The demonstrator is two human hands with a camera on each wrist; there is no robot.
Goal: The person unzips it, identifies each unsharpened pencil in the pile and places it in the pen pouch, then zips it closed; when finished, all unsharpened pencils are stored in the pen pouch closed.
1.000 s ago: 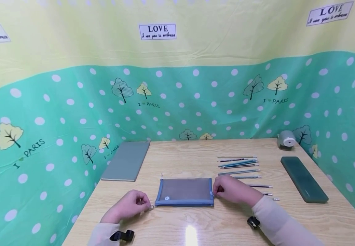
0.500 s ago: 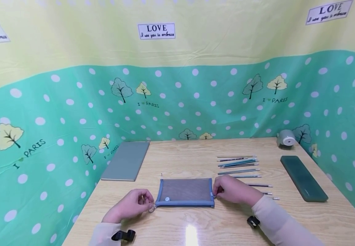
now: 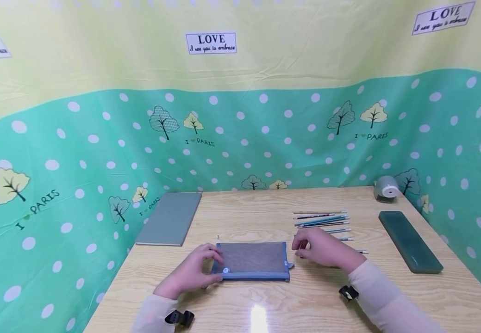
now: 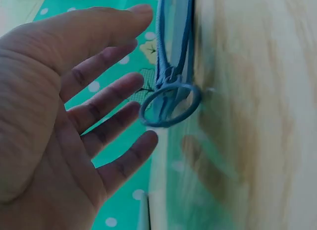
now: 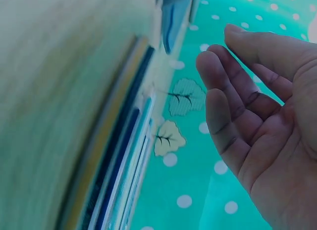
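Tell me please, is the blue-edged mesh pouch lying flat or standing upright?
Flat. The head view shows the pouch spread on the table, mesh face up.

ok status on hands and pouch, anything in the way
Left hand open at left end of pouch. Right hand empty, clear of it. Pouch flat on table. Pencils near right hand, none across pouch.

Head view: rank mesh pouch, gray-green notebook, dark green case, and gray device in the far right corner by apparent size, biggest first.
1. Mesh pouch and gray-green notebook: too close to rank; pouch sits nearer the camera, partly covered by the left hand
2. Dark green case
3. Gray device
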